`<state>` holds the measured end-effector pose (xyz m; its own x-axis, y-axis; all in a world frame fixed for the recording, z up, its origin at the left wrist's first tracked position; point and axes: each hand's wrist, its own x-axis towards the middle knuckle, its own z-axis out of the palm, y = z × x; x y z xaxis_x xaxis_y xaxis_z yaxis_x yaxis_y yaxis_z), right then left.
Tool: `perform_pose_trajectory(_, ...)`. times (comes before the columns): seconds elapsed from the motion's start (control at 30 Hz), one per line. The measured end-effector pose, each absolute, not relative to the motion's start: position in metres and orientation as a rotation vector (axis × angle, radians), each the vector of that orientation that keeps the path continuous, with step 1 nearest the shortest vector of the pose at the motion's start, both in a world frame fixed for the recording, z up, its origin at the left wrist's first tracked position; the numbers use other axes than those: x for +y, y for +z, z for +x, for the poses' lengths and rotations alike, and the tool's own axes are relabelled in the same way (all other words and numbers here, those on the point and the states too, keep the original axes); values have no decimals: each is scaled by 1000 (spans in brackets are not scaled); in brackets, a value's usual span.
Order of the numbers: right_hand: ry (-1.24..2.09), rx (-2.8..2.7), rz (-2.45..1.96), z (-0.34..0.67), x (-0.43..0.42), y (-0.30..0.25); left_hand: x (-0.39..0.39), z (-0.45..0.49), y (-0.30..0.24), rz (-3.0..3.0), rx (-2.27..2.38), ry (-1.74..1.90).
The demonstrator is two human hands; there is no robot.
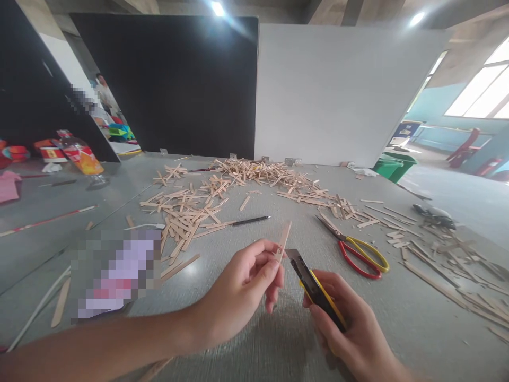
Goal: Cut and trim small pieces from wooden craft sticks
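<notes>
Low in the middle of the frame, the person's left hand [242, 289] was pinched shut on a flat wooden craft stick [284, 239], thumb and fingertips gripping its lower end so that it stood up tilted toward the upper right. Just to the right, the right hand [350, 329] was wrapped tightly round a yellow and black utility knife [314, 286]. The knife's dark tip pointed up and left, right beside the bottom of the stick; I could not tell whether the two met. Both hands hovered above the grey tabletop [397, 307].

Right of centre, a pair of scissors with red and yellow handles [358, 252] lay on the table, blades pointing to the upper left. A loose heap of similar wooden sticks [191, 209] spread across the middle of the frame, with a thin black pencil [250, 219] lying just beside its lower edge. Behind it all, a black panel [170, 79] and a white panel [338, 90] stood side by side along the table's far edge. A green bin [392, 165] showed at the right.
</notes>
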<state>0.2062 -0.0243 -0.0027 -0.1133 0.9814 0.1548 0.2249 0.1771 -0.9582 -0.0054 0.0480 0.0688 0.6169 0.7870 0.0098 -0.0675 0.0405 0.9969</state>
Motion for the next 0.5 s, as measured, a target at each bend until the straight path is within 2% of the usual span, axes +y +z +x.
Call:
perform_pose_trajectory(0.33,907,-1574,-1131,207,-25,-11,42,-11,71,1612,777,511)
perform_pose_trajectory(0.5,911,-1537,-1149,206,-26,-10,49,-7,66,1665,732,527)
